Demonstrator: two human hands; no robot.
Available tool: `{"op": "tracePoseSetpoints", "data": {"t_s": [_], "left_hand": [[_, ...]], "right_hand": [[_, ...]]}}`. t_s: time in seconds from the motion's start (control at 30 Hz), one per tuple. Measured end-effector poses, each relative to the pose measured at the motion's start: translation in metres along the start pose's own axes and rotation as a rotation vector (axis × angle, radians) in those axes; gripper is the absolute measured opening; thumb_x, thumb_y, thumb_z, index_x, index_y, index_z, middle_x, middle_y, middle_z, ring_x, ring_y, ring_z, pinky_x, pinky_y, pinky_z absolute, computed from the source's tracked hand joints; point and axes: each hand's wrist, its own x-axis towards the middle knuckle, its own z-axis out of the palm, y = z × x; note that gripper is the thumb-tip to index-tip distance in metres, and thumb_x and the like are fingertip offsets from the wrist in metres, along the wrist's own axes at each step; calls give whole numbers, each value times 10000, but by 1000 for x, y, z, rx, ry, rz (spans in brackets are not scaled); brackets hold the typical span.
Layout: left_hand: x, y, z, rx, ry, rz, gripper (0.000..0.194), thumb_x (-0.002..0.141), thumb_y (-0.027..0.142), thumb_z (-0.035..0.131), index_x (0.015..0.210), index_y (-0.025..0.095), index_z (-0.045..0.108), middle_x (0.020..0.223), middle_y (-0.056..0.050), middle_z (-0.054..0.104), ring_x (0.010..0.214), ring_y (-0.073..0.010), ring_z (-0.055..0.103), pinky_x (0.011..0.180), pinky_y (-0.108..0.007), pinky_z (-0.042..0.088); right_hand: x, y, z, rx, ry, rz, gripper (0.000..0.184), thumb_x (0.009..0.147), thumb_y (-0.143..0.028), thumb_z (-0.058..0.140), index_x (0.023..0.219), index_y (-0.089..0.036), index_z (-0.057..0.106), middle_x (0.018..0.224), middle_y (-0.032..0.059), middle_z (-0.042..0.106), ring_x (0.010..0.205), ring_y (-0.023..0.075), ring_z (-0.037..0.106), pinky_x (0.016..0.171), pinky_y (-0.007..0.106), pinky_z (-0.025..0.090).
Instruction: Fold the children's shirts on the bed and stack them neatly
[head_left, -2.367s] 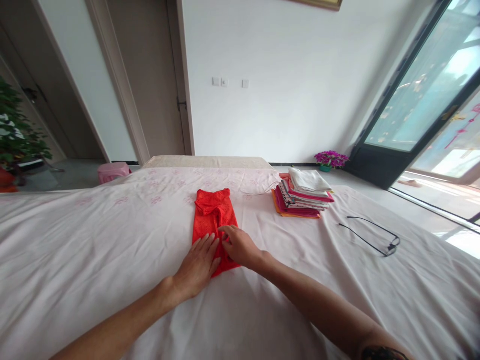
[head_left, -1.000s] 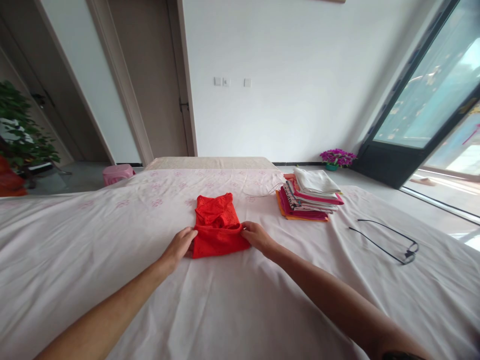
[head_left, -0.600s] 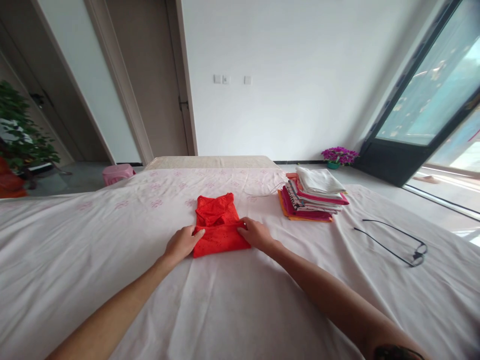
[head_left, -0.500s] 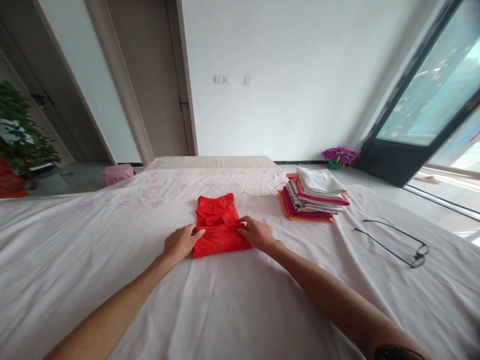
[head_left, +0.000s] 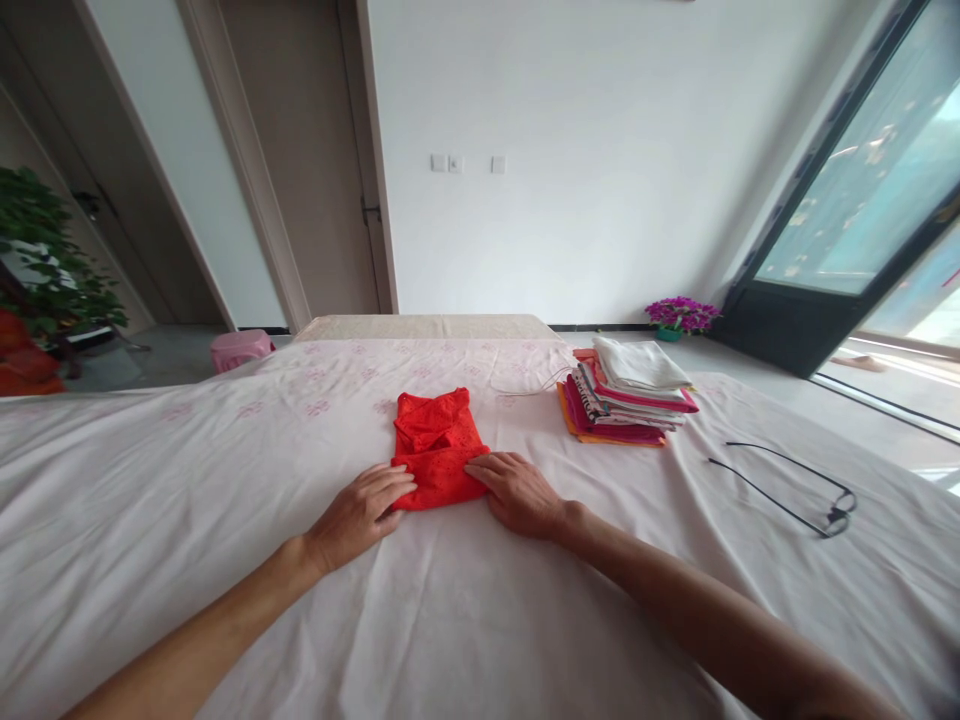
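A red top (head_left: 442, 475) with a faint eyelet pattern lies partly folded in front of me, its near end turned up over the middle. My left hand (head_left: 364, 508) grips the left corner of that near fold, fingers on top and thumb close to the lower edge. At the opposite corner my right hand (head_left: 517, 492) holds the fold the same way, its thumb largely hidden. Beyond the fold the top's far part lies flat, with crossed, tucked layers showing.
On the white bedsheet (head_left: 247, 520), a stack of folded clothes (head_left: 626, 395) sits to the right, with black-framed glasses (head_left: 795, 490) nearer me. A thin pale cord (head_left: 532, 392) runs beside the stack. Past the bed stand a pink stool (head_left: 242, 348) and purple flowers (head_left: 681, 313).
Both hands went from lying on the flat top to lifting its near end and folding it over. Since half a second ago, my fingers have shifted onto the fold's near corners.
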Motion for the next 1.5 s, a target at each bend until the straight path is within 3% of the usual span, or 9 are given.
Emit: {"op": "tracePoseSetpoints", "data": {"t_s": [0.27,0.4,0.5,0.63,0.77,0.9,1.17,1.33,1.5], "left_hand": [[5,7,-10,-240,63,-289,252,929,292,424,1034,207,637,957,-23,712,928,-175,657,867,-296,502],[-1,18,-13,-378,98,-549,310,942,410,386,985,203,613,674,41,599,621,-135,554,637,-240,449],[1,22,-8,-447,173,-651,320,925,444,406,956,194,602,688,31,590,648,-143,543,648,-239,441],[0,24,-7,-630,131,-614,358,881,487,501,1061,191,594,877,-11,661,789,-167,598,734,-245,469],[-8,28,-8,-621,48,-588,378,812,462,619,1070,186,612,908,-8,677,817,-170,602,754,-237,470],[2,23,-5,-535,177,-685,345,901,483,476,984,181,622,811,7,660,777,-161,599,732,-235,460],[63,-31,5,-325,267,-851,402,904,505,392,909,186,637,831,-33,703,824,-204,649,723,-263,462],[86,-62,15,-166,155,-969,354,908,453,375,857,202,620,864,-77,720,811,-220,663,662,-273,439],[91,-72,20,-39,41,-1066,351,899,470,404,980,220,638,962,-139,727,894,-313,679,716,-369,468]], "right_hand": [[6,-3,-13,69,46,15,249,866,-139,492,1054,-175,652,954,77,677,911,207,581,905,360,396],[-13,-10,-11,354,93,16,334,902,-291,571,1222,-202,598,1060,73,673,931,201,603,874,338,441],[-16,-11,2,455,74,57,540,773,-314,724,1284,-212,580,1167,82,654,1039,239,601,901,348,458],[-6,-10,12,660,183,225,175,843,-204,577,980,-197,686,946,30,704,885,197,634,807,309,481],[6,-11,10,838,264,251,135,882,-258,561,931,-183,662,878,17,680,847,179,613,779,288,478],[21,-12,12,886,360,250,202,930,-335,499,931,-179,628,870,18,649,826,167,579,767,285,461],[94,22,35,727,584,529,234,920,-365,404,847,-200,552,812,3,614,775,173,552,700,275,423],[125,48,46,459,435,711,222,921,-314,390,879,-202,577,864,39,663,803,192,586,704,283,417],[126,51,40,214,255,746,348,927,-315,446,1233,-194,560,1104,108,682,1005,243,621,832,332,434]]}}
